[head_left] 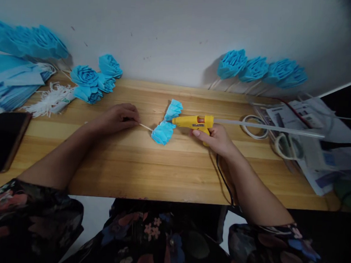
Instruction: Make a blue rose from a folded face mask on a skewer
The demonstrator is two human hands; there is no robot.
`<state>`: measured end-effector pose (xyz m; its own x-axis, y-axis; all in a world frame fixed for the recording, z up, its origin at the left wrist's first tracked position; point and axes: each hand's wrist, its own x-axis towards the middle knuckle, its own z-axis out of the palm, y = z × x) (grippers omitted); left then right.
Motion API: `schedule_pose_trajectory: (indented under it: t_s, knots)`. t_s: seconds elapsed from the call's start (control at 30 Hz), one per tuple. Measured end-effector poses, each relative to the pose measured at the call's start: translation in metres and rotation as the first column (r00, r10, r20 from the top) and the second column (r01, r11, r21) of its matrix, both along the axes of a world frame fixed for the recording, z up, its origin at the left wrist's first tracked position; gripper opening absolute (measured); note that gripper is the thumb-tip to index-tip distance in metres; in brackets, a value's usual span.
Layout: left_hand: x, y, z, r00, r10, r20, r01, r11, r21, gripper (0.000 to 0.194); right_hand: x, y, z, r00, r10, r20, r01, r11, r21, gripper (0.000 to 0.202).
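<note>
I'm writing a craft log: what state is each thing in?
Left hand: pinching the thin stick.
Right hand: gripping the yellow glue gun.
Yellow glue gun: held, nozzle at the blue paper-like flower, contact unclear.
Glue stick: inserted, long end protruding.
Blue paper-like flower: partly loose, a strip extending away.
Four flowers at right: leaning against the wall.
Smartphone: flat, screen dark.

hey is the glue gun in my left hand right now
No, your right hand grips the glue gun, while your left hand holds a thin stick.
</note>
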<state>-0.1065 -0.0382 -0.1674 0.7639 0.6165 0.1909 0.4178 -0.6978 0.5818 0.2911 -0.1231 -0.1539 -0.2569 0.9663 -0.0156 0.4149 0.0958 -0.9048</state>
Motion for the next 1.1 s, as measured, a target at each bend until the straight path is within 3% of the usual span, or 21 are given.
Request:
schedule_pose_trajectory:
  t_s: [0.6, 1.1]
  knots:
    - [-0.001, 0.000, -0.003, 0.999, 0.011, 0.037, -0.010, 1.000, -0.028, 0.040, -0.005, -0.001, -0.014, 0.988, 0.043, 0.148, -0.060, 0.992, 0.114, 0.060]
    - [-0.001, 0.002, -0.004, 0.998, -0.020, 0.054, 0.022, 0.999, -0.030, 0.047, -0.009, -0.001, -0.009, 0.984, 0.078, 0.162, -0.101, 0.985, 0.137, 0.051]
